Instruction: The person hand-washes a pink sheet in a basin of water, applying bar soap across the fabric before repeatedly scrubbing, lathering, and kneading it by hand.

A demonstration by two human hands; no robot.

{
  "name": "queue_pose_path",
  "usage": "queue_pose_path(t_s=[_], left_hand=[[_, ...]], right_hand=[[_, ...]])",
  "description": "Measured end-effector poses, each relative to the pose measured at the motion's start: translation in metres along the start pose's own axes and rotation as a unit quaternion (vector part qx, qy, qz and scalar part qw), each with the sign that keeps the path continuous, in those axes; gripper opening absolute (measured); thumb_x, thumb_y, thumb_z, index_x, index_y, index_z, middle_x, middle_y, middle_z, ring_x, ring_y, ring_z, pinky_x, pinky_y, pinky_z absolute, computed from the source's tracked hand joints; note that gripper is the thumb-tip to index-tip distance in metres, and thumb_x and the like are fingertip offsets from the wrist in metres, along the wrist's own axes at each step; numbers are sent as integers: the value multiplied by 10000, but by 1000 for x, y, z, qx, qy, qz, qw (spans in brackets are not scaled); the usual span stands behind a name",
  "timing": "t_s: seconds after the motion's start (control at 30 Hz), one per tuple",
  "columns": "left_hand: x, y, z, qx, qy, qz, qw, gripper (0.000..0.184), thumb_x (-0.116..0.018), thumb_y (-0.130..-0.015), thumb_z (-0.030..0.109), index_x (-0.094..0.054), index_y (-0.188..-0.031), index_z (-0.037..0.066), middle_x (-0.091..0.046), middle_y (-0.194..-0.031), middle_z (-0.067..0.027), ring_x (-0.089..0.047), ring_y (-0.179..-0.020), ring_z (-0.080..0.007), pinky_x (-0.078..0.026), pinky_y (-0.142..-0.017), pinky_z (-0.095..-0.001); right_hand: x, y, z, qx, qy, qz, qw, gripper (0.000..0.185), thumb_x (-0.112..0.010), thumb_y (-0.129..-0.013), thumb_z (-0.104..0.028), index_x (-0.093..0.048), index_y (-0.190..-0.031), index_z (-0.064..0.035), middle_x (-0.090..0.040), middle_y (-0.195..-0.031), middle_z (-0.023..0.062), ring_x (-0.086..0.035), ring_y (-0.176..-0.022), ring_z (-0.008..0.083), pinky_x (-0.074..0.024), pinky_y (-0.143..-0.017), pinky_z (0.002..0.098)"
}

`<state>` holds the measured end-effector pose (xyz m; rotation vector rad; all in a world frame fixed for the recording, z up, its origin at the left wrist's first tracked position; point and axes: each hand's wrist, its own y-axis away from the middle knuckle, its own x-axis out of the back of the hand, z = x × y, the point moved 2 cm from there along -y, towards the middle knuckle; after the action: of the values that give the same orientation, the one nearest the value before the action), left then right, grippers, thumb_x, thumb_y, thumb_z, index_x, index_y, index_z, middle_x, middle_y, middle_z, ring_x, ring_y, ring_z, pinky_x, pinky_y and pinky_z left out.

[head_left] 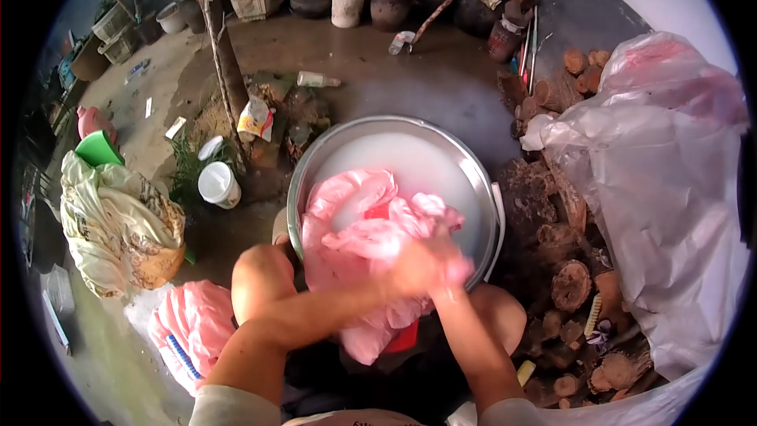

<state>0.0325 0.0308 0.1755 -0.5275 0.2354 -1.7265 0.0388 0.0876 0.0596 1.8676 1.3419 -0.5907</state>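
A round metal basin holds cloudy whitish water. Wet pink cloth is bunched in it and hangs over the near rim toward my lap. My left hand and my right hand meet over the basin's near right side, both closed on the pink cloth. Motion smears them, so single fingers do not show clearly. Some red shows below the cloth between my knees.
Another pink cloth heap with a blue-striped brush-like item lies left of my knee. A white tub stands beyond it. Cut logs and a plastic sheet fill the right. Pots line the back.
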Motion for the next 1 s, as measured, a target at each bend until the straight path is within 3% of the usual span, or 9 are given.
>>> queue_pose_path(t_s=[0.07, 0.13, 0.23, 0.3, 0.53, 0.67, 0.83, 0.93, 1.0], left_hand=[[36, -20, -22, 125, -217, -189, 949, 278, -650, -802, 355, -662, -741, 84, -628, -771, -104, -636, -874, -284, -519, -740, -397], [66, -57, -70, 330, -57, -54, 941, 384, -628, -853, 429, -668, -911, 52, -656, -974, -128, -609, -991, -271, -513, -825, -388], [52, -27, -99, 334, 337, -59, 878, 629, -621, -845, 515, -546, -1222, 17, -580, -1228, -169, -587, -1087, -245, -494, -861, -383], [54, 5, -108, 370, 251, -187, 875, 586, -589, -889, 478, -506, -1253, 27, -533, -1297, -166, -582, -1091, -234, -497, -876, -341], [122, -36, -59, 325, 261, -123, 901, 225, -575, -921, 171, -610, -1074, 9, -657, -1032, -122, -665, -878, -209, -567, -745, -314], [109, -41, -26, 248, 307, -92, 914, 189, -552, -928, 162, -635, -983, 3, -685, -814, -85, -663, -702, -189, -557, -596, -311], [36, 59, 13, -226, -115, -292, 922, 253, -662, -687, 233, -597, -756, -1, -580, -745, -174, -589, -739, -350, -480, -799, -457], [26, 34, -23, -329, -289, -174, 882, 193, -682, -640, 203, -596, -721, 51, -553, -654, -122, -588, -673, -334, -495, -751, -488], [60, -31, -39, 230, 0, -15, 973, 259, -652, -711, 257, -565, -726, 13, -559, -741, -151, -555, -696, -360, -469, -746, -420]], right_hand=[[-11, 30, -7, -14, 49, 79, 996, 247, -466, -946, -165, -551, -1127, -20, -630, -921, 69, -644, -790, 148, -556, -603, 301], [-45, 53, -26, 5, 32, 78, 996, 280, -438, -933, -145, -559, -1137, 3, -648, -906, 79, -649, -742, 134, -552, -551, 300], [-52, 56, -71, -12, -35, 66, 997, 393, -416, -900, -134, -517, -1244, 28, -638, -1099, 143, -652, -900, 206, -576, -673, 332], [-58, 58, -107, 83, -37, 44, 995, 394, -380, -942, -213, -538, -1208, 31, -603, -1172, 171, -584, -1093, 270, -493, -936, 392], [4, 10, -104, 82, -19, 49, 995, 196, -597, -912, -139, -602, -1086, -50, -650, -1047, 63, -630, -965, 175, -532, -828, 323], [15, 24, -33, -232, -144, -74, 959, 244, -618, -903, -330, -584, -993, -105, -611, -893, 12, -584, -717, 151, -512, -629, 295], [-39, 51, 20, 231, -3, 131, 964, 350, -470, -959, -326, -540, -1120, -23, -596, -949, 86, -605, -856, 183, -518, -751, 284], [-12, 43, 28, 68, 26, 110, 991, 347, -540, -932, -257, -533, -1158, 7, -620, -1012, 106, -627, -907, 204, -535, -794, 316], [-13, 25, 22, -30, 36, 85, 995, 363, -587, -914, -211, -529, -1183, 26, -636, -1055, 120, -641, -941, 218, -546, -823, 338]])
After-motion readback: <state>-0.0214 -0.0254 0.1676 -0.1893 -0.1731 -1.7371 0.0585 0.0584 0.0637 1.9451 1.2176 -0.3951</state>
